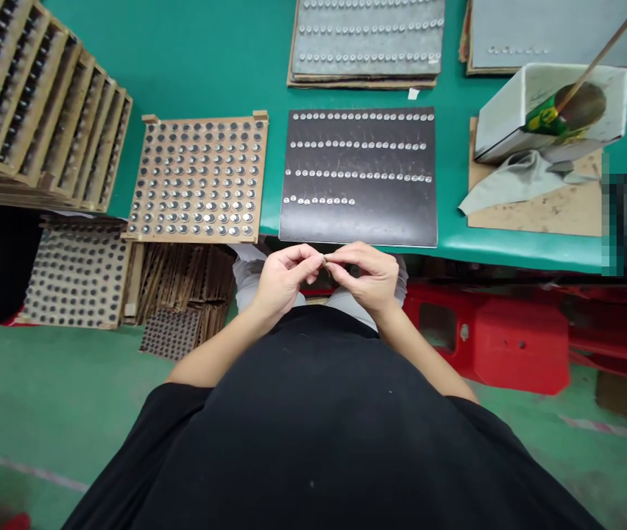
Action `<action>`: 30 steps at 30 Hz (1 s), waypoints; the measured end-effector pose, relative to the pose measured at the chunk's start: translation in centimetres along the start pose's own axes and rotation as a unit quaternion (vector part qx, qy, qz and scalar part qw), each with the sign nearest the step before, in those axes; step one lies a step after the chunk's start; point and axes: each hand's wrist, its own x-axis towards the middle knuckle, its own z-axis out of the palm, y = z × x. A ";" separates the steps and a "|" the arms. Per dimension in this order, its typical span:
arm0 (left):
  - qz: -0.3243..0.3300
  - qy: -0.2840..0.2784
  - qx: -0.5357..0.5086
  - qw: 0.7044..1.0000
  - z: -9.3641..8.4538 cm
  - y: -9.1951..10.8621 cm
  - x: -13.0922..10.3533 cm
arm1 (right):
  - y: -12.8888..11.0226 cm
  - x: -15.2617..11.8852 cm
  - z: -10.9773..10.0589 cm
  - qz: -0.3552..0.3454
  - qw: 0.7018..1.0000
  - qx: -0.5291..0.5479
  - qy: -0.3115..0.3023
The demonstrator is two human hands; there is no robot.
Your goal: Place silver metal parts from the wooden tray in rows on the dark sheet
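Observation:
My left hand [287,278] and my right hand [366,274] meet over my lap, just off the front edge of the green table. Their fingertips pinch a tiny metallic piece [324,262] between them; its kind is too small to make out. Directly beyond the hands lies a black board [358,221] with rows of small silvery round parts [360,175], the nearest row filling only its left part. To the left, a wooden peg tray [197,237] carries a grid of round dark and silvery metal parts [210,207].
Stacked wooden trays [79,132] tower at the far left. Grey boards [369,44] with more parts lie at the back. On the right stand a white box [504,121] holding a can and stick, and a grey cloth [517,180]. Below is a red stool [520,342].

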 end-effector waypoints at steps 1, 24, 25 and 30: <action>0.001 0.005 0.000 1.000 0.0 0.0 -0.1 | 0.0 -0.2 0.1 0.018 1.000 0.003 -0.002; 0.012 0.006 0.030 0.999 -0.2 -0.6 -0.1 | -0.1 -1.0 -0.9 0.100 0.992 -0.076 0.001; 0.010 0.007 0.029 0.999 -0.1 -0.6 -0.1 | 0.0 -1.1 -1.0 0.085 0.994 -0.072 -0.011; -0.004 -0.004 0.031 0.999 0.2 -0.7 0.0 | -0.1 -1.1 -0.9 0.030 0.993 -0.116 -0.001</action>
